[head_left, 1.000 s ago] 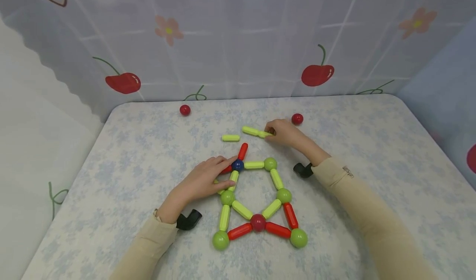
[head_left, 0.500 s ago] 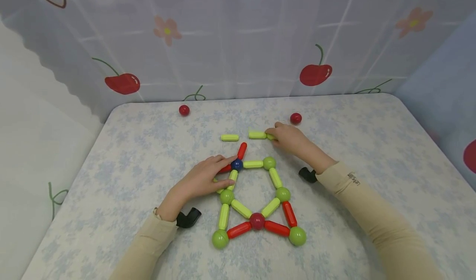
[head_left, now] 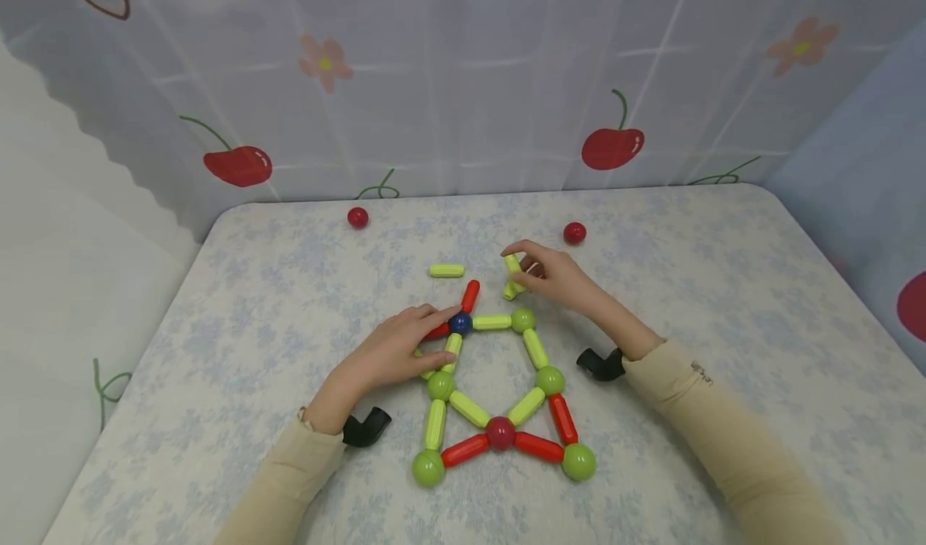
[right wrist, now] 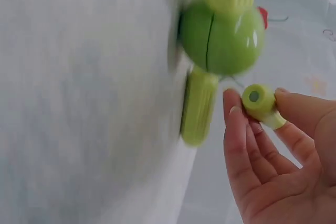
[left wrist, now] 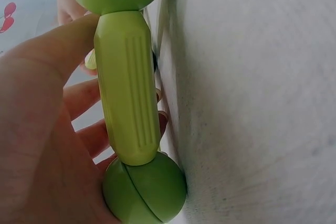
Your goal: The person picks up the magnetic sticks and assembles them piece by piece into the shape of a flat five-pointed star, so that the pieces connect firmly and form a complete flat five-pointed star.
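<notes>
A flat frame of magnetic rods and balls lies on the table in the head view, with lime rods (head_left: 470, 409), red rods (head_left: 538, 447), green balls (head_left: 551, 380), a blue ball (head_left: 460, 322) and a dark red ball (head_left: 501, 432). My left hand (head_left: 394, 348) rests over its left side, index fingertip at the blue ball and thumb on a rod, fingers extended; it hides part of the frame. Just beyond the frame, my right hand (head_left: 553, 276) pinches two lime magnetic rods (right wrist: 259, 99) joined at an angle, between thumb and fingers; one rod's grey end faces the right wrist camera.
A single lime rod (head_left: 446, 271) lies beyond the frame. Two red balls (head_left: 358, 218) sit near the far table edge, one left and one right. A cherry-patterned curtain (head_left: 463, 79) hangs behind the table (head_left: 723, 288). Each wrist bears a black camera piece (head_left: 367, 427).
My right hand has drawn the two joined lime rods slightly toward me and turned them from lying crosswise to upright in view. My left hand has stayed put on the frame.
</notes>
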Demonstrator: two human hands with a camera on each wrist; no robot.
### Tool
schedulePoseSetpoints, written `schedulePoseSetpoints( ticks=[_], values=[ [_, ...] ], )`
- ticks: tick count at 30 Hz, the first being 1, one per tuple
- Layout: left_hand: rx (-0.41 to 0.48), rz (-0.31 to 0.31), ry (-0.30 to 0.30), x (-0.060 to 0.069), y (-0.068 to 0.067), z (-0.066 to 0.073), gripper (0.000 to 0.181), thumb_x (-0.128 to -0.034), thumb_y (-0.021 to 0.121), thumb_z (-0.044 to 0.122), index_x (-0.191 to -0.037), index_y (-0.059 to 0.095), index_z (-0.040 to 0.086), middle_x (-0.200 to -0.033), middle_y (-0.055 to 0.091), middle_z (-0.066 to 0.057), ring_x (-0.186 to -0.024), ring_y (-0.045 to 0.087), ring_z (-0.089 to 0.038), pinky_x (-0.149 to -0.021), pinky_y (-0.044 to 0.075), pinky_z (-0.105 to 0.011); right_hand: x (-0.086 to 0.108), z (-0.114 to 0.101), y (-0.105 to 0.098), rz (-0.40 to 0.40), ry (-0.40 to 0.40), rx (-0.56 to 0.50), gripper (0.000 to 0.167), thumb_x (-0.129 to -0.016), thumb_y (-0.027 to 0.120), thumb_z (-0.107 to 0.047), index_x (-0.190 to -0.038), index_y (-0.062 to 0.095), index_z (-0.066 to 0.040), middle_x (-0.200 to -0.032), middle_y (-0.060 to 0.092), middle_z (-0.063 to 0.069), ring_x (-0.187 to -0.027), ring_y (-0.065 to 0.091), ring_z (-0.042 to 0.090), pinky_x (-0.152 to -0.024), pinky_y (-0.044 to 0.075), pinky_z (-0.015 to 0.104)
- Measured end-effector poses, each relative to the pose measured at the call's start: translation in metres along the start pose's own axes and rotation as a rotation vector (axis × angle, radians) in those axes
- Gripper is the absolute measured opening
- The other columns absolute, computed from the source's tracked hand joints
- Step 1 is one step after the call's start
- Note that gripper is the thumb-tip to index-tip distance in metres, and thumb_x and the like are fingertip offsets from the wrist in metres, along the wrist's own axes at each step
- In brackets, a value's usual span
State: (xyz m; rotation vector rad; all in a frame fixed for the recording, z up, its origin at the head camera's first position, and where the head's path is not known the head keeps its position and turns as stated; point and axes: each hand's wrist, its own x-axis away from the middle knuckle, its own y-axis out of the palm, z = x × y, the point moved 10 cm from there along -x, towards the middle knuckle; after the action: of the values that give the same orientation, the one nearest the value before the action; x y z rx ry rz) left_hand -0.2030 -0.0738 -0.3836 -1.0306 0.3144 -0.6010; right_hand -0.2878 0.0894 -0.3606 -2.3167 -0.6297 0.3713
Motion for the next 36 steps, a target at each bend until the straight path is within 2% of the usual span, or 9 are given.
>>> schedulePoseSetpoints(
  ticks=[3, 6, 15, 21, 29, 36],
  values=[
    [0.007, -0.007, -0.003, 0.001, 0.002, 0.000, 0.066, -0.0862, 0.066, 0.042, -0.143, 0.042, 0.019, -0.120, 0.053, -0.004, -0.104, 0.050, -0.018, -0.085, 0.042, -0.038, 0.002, -0.006, 0.013, -0.037, -0.024, -0.116, 0.036, -0.091, 0.061, -0.005, -0.125, 0.052, -0.002, -0.089, 0.061, 0.009, -0.075, 0.064, 0.022, -0.067, 0.051, 0.035],
    [0.023, -0.022, 0.001, 0.003, 0.003, 0.002, 0.066, -0.0861, 0.066, 0.043, -0.142, 0.042, 0.018, -0.119, 0.052, -0.004, -0.103, 0.050, -0.017, -0.085, 0.042, -0.037, 0.004, -0.007, 0.024, -0.074, -0.029, -0.161, 0.035, -0.091, 0.061, -0.004, -0.125, 0.052, -0.002, -0.087, 0.060, 0.008, -0.073, 0.065, 0.020, -0.067, 0.051, 0.033],
    [0.045, -0.032, 0.003, 0.005, 0.001, 0.005, 0.065, -0.0860, 0.066, 0.042, -0.142, 0.042, 0.017, -0.118, 0.052, -0.004, -0.102, 0.050, -0.018, -0.084, 0.043, -0.038, 0.012, -0.011, 0.032, -0.091, -0.066, -0.049, 0.034, -0.089, 0.064, -0.007, -0.121, 0.055, -0.004, -0.088, 0.062, 0.006, -0.074, 0.059, 0.019, -0.067, 0.049, 0.033],
    [0.051, -0.046, 0.007, 0.003, 0.000, 0.008, 0.067, -0.0855, 0.066, 0.043, -0.141, 0.042, 0.014, -0.117, 0.053, -0.004, -0.100, 0.050, -0.017, -0.084, 0.043, -0.037, 0.015, -0.007, 0.036, -0.118, -0.027, -0.024, 0.032, -0.090, 0.064, -0.008, -0.121, 0.057, -0.005, -0.089, 0.062, 0.005, -0.073, 0.058, 0.017, -0.067, 0.048, 0.032],
    [0.041, -0.077, -0.044, 0.000, 0.004, 0.005, 0.069, -0.0847, 0.066, 0.045, -0.140, 0.043, 0.012, -0.118, 0.052, -0.005, -0.100, 0.050, -0.018, -0.085, 0.043, -0.038, 0.014, -0.001, 0.040, -0.141, 0.008, 0.014, 0.029, -0.090, 0.063, -0.011, -0.118, 0.060, -0.005, -0.084, 0.058, 0.002, -0.069, 0.053, 0.015, -0.064, 0.045, 0.030],
    [0.042, -0.072, -0.039, 0.001, 0.006, 0.006, 0.068, -0.0846, 0.067, 0.044, -0.139, 0.044, 0.011, -0.111, 0.053, -0.003, -0.093, 0.050, -0.016, -0.080, 0.044, -0.035, 0.013, -0.010, 0.041, -0.124, -0.021, 0.024, 0.020, -0.091, 0.063, -0.012, -0.110, 0.059, -0.005, -0.082, 0.058, 0.002, -0.070, 0.052, 0.016, -0.065, 0.045, 0.031]
  ],
)
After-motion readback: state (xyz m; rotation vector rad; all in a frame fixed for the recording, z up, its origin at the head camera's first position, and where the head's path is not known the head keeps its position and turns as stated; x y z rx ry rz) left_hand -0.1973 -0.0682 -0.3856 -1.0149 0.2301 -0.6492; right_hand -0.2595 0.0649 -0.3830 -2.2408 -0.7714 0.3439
